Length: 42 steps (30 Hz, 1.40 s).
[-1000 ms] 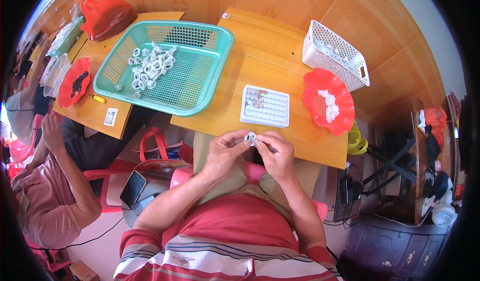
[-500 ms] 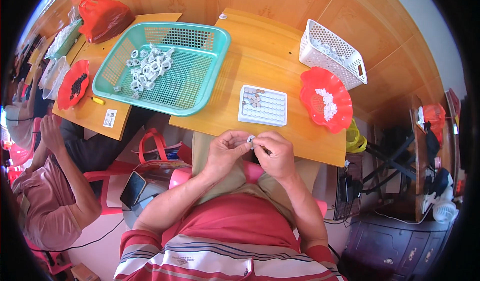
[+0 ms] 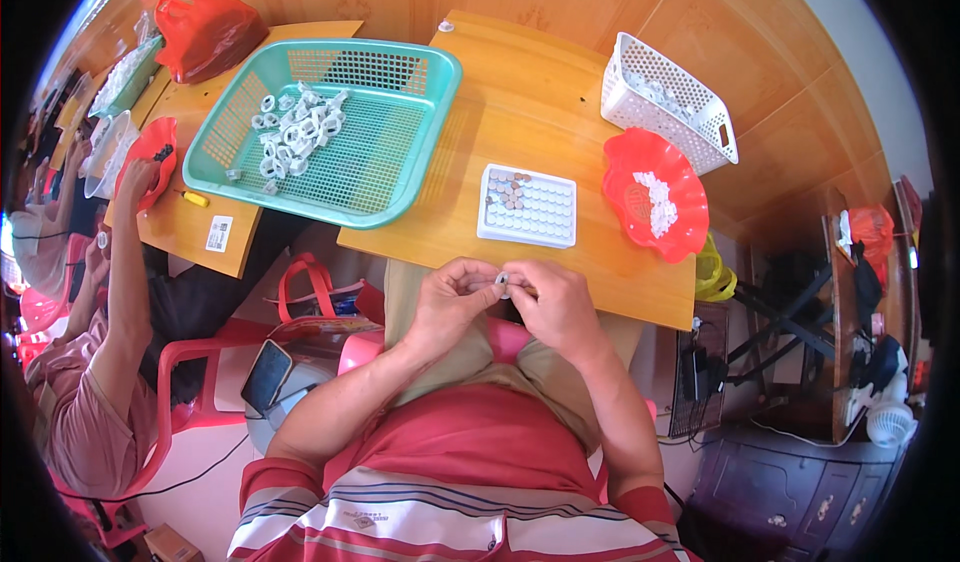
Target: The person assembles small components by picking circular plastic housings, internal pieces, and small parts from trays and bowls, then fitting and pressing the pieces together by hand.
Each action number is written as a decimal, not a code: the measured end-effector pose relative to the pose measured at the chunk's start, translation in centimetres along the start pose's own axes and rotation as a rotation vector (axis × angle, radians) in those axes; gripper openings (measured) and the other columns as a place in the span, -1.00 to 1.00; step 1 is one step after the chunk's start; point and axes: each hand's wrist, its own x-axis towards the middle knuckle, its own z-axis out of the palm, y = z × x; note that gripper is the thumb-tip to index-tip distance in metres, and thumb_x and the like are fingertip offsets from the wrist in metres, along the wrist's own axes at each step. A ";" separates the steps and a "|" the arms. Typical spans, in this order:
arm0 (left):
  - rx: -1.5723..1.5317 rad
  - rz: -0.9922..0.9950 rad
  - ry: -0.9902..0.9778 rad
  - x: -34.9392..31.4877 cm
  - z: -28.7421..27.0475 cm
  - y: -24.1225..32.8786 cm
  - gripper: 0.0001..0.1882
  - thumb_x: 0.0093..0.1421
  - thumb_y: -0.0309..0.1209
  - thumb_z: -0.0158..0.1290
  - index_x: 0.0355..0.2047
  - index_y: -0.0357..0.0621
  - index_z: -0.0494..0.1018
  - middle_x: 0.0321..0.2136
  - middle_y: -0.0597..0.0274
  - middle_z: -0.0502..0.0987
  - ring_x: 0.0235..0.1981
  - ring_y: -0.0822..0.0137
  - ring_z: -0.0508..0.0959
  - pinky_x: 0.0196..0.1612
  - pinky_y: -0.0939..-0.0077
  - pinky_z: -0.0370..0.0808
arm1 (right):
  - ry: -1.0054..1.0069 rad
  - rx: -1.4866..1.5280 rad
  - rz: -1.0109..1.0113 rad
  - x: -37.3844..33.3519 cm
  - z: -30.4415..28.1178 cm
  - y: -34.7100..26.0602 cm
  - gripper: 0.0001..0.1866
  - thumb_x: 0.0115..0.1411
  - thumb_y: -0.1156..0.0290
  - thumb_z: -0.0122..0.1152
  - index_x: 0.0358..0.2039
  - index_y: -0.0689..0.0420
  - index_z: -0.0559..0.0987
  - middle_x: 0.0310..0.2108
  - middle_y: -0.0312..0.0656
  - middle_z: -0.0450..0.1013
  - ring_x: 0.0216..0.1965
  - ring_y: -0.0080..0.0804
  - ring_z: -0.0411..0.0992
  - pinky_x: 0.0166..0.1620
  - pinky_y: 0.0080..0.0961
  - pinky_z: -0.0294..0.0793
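Just in front of the table's near edge, over my lap, a small white ring-shaped plastic part [image 3: 502, 279] is pinched between my two hands. My left hand [image 3: 447, 304] grips it from the left with thumb and fingers. The fingertips of my right hand [image 3: 556, 307] close on its right side and partly cover it. Beyond my hands lies a white tray [image 3: 483, 232] of small round discs, some brownish. Many similar white parts [image 3: 298, 132] are heaped in a green mesh basket [image 3: 400, 202] at the left.
A red scalloped bowl [image 3: 628, 205] with small white pieces is at the right, before a white perforated basket [image 3: 640, 112]. Left of the green basket are a yellow-handled tool [image 3: 196, 200] and another red bowl [image 3: 140, 152]. A co-worker's arm [image 3: 125, 272] reaches into that bowl.
A dark spot under my right fingers no longer shows, and those fingers have shifted onto the white part. The co-worker's hand has moved forward into the red bowl at the left.
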 end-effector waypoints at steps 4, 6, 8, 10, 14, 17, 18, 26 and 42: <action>0.032 -0.027 -0.031 0.2 0.1 0.5 -0.83 0.21 -0.61 0.11 -0.18 -0.34 0.48 -0.29 0.20 0.60 -0.25 0.48 0.57 -0.14 0.63 0.53 | -0.048 0.300 0.268 -0.2 0.3 2.0 -0.83 0.07 0.62 0.29 -0.30 0.26 0.54 -0.42 -0.19 0.56 -0.35 -0.47 0.57 -0.33 -0.56 0.56; 0.042 -0.027 -0.045 0.1 0.2 0.8 -0.83 0.21 -0.60 0.10 -0.17 -0.34 0.48 -0.29 0.20 0.60 -0.25 0.48 0.57 -0.14 0.62 0.53 | -0.089 0.538 0.412 -0.4 0.1 2.8 -0.87 0.06 0.58 0.30 -0.35 0.30 0.56 -0.46 -0.19 0.57 -0.45 -0.54 0.51 -0.39 -0.58 0.49; 0.059 -0.063 -0.057 0.0 0.2 1.0 -0.79 0.22 -0.59 0.10 -0.12 -0.35 0.48 -0.26 0.17 0.60 -0.24 0.46 0.58 -0.14 0.62 0.53 | -0.138 0.680 0.490 -0.5 -0.2 3.2 -0.87 0.08 0.57 0.30 -0.35 0.31 0.57 -0.46 -0.21 0.56 -0.45 -0.56 0.50 -0.38 -0.61 0.48; 0.027 -0.059 -0.042 0.0 0.2 0.7 -0.77 0.22 -0.58 0.10 -0.10 -0.36 0.48 -0.24 0.15 0.60 -0.24 0.45 0.58 -0.14 0.61 0.53 | -0.189 0.823 0.566 -0.5 -0.3 3.2 -0.87 0.09 0.56 0.30 -0.35 0.32 0.57 -0.45 -0.22 0.56 -0.44 -0.58 0.50 -0.38 -0.64 0.48; -0.047 -0.088 -0.004 -0.3 0.8 1.0 -0.72 0.22 -0.59 0.11 -0.05 -0.37 0.47 -0.23 0.12 0.60 -0.25 0.44 0.58 -0.15 0.62 0.54 | -0.100 0.839 0.568 -0.3 -0.2 2.5 -0.86 0.13 0.56 0.27 -0.30 0.35 0.59 -0.43 -0.20 0.56 -0.44 -0.61 0.49 -0.36 -0.68 0.49; -0.028 -0.083 0.024 -0.3 0.6 1.0 -0.72 0.20 -0.59 0.13 -0.06 -0.37 0.48 -0.24 0.12 0.61 -0.26 0.45 0.58 -0.17 0.62 0.54 | -0.089 0.867 0.564 -0.4 -0.1 2.3 -0.83 0.15 0.54 0.25 -0.26 0.35 0.59 -0.41 -0.19 0.57 -0.43 -0.62 0.49 -0.34 -0.67 0.51; -0.028 -0.082 0.025 -0.3 0.6 1.1 -0.72 0.20 -0.59 0.13 -0.06 -0.37 0.48 -0.24 0.12 0.61 -0.26 0.45 0.58 -0.17 0.62 0.54 | -0.095 0.884 0.560 -0.4 -0.1 2.3 -0.82 0.16 0.53 0.24 -0.24 0.35 0.59 -0.39 -0.18 0.57 -0.42 -0.62 0.49 -0.34 -0.67 0.52; -0.066 -0.084 0.045 -0.2 0.5 1.2 -0.73 0.17 -0.56 0.16 -0.10 -0.32 0.50 -0.30 0.17 0.61 -0.33 0.46 0.58 -0.22 0.61 0.54 | -0.129 0.912 0.590 -0.1 -0.5 1.9 -0.81 0.19 0.54 0.21 -0.21 0.36 0.59 -0.35 -0.15 0.57 -0.39 -0.58 0.51 -0.29 -0.63 0.56; -0.047 -0.189 0.073 -0.1 0.2 1.9 -0.75 0.15 -0.55 0.18 -0.15 -0.34 0.52 -0.32 0.17 0.61 -0.36 0.45 0.59 -0.27 0.62 0.55 | -0.213 0.676 0.493 0.9 -1.2 1.5 -0.83 0.13 0.50 0.25 -0.27 0.30 0.62 -0.45 -0.24 0.57 -0.45 -0.66 0.46 -0.37 -0.68 0.45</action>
